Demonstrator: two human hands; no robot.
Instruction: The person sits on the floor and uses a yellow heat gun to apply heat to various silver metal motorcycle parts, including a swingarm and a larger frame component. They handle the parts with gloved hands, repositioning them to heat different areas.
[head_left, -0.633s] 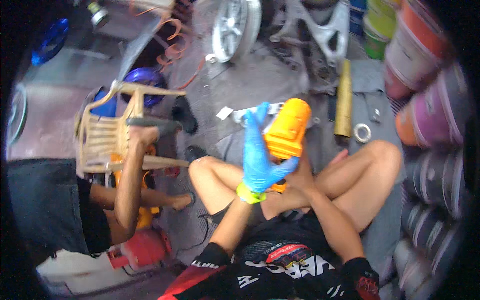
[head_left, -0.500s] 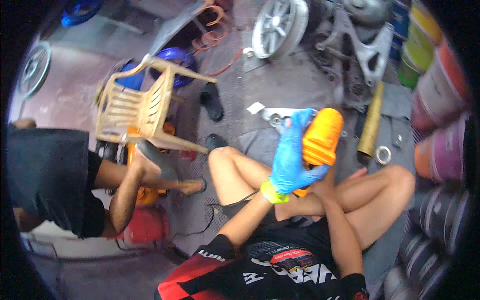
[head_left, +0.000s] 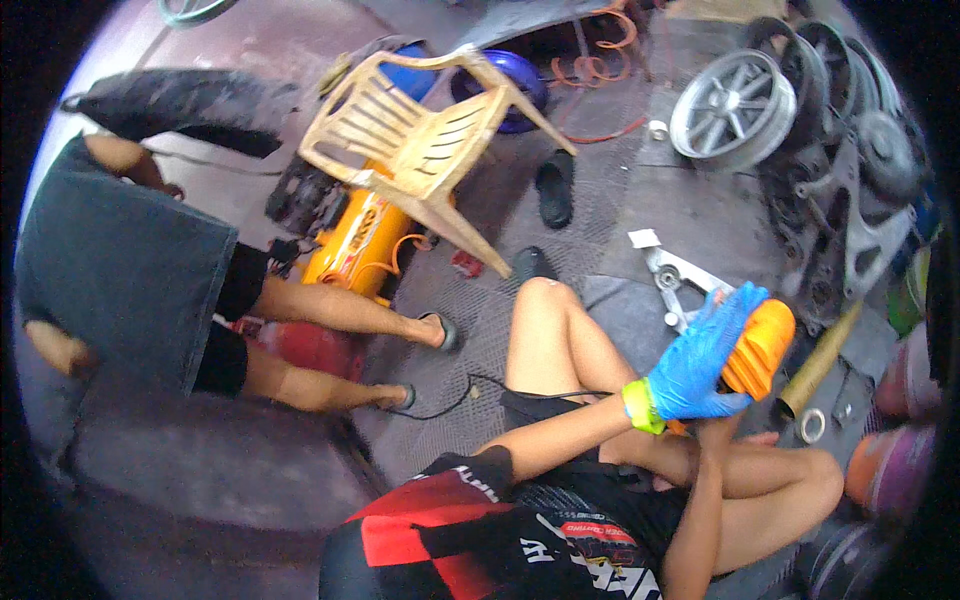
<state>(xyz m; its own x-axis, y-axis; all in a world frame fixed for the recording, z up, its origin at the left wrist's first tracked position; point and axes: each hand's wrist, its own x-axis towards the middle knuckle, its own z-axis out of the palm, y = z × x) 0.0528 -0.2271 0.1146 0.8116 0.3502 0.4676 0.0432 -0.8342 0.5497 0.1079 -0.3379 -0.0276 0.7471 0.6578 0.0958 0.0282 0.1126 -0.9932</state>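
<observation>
Namely: one orange tool, before crossed legs, near silver bracket; blue-gloved left hand against tool's side, thumb apart from fingers, grip impossible to tell; bare right hand below, fingers hidden.

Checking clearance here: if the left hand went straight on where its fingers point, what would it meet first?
Probably the piled metal parts up and right of the left hand; depth is unclear, so it might clear them.
</observation>
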